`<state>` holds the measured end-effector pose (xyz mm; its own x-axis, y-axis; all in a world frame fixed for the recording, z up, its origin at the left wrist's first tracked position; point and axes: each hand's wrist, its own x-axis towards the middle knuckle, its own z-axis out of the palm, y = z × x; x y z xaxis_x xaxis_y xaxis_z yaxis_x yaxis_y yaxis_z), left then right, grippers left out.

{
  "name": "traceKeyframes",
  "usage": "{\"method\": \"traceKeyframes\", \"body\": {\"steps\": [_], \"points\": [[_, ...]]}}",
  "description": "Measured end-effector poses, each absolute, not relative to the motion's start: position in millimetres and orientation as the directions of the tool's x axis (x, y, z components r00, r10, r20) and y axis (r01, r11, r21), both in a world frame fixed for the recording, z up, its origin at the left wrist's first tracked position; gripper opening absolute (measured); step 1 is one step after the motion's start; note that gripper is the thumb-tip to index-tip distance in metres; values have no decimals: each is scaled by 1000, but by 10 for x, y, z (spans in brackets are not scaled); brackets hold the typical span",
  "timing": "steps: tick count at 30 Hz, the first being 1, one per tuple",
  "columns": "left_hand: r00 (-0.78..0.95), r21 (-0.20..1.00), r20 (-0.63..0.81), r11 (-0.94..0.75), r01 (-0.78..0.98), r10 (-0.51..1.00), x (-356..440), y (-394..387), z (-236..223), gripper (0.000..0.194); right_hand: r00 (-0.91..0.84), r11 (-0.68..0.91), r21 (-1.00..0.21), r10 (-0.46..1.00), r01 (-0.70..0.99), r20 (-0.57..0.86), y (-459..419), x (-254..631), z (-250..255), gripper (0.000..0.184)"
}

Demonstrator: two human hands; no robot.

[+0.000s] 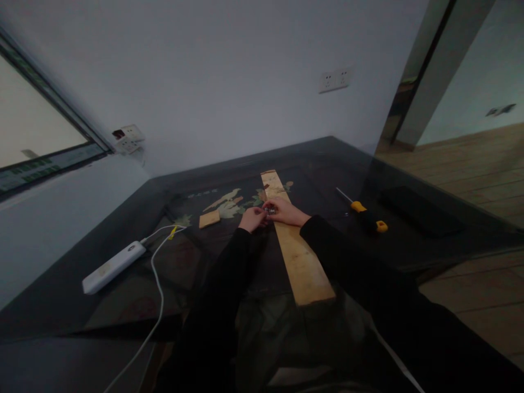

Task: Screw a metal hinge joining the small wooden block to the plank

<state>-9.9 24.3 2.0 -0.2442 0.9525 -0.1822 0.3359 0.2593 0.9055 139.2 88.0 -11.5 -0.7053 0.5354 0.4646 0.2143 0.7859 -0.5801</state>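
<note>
A long, pale wooden board [305,267] lies lengthwise on the dark table, its near end reaching the front edge. My right hand [284,211] rests on the board with fingers curled and pinched around a small shiny metal piece [271,210], too small to name. From the board's left edge my left hand [252,218] meets it, fingertips pressed together at the same piece. What exactly the left fingers grip is hidden. To the right lies a screwdriver [359,207] with a yellow and black handle, its shaft pointing away. A small square wooden block [209,219] sits to the left.
A white power strip [114,267] with a white cable [160,289] lies at the table's left. Tiny metal bits [346,214] lie left of the screwdriver. A flat black object [417,210] is at the right. Behind the dark table [245,278] stands a wall with sockets [335,79].
</note>
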Motion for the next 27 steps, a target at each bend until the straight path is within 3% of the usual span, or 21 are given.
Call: {"method": "traceKeyframes", "body": {"steps": [6, 11, 15, 27], "points": [[-216, 918, -249, 301, 257, 944, -92, 213, 71, 11, -703, 776, -596, 543, 209, 460, 880, 1379, -133, 29], [-252, 919, -202, 272, 285, 946, -120, 214, 49, 17, -704, 778, -583, 550, 236, 449, 875, 1384, -128, 31], [-252, 942, -168, 231, 245, 953, -121, 214, 28, 15, -706, 789, -573, 534, 219, 465, 878, 1393, -127, 32], [-235, 955, -238, 271, 119, 942, -71, 202, 69, 15, -696, 774, -598, 546, 206, 466, 875, 1400, -125, 30]]}}
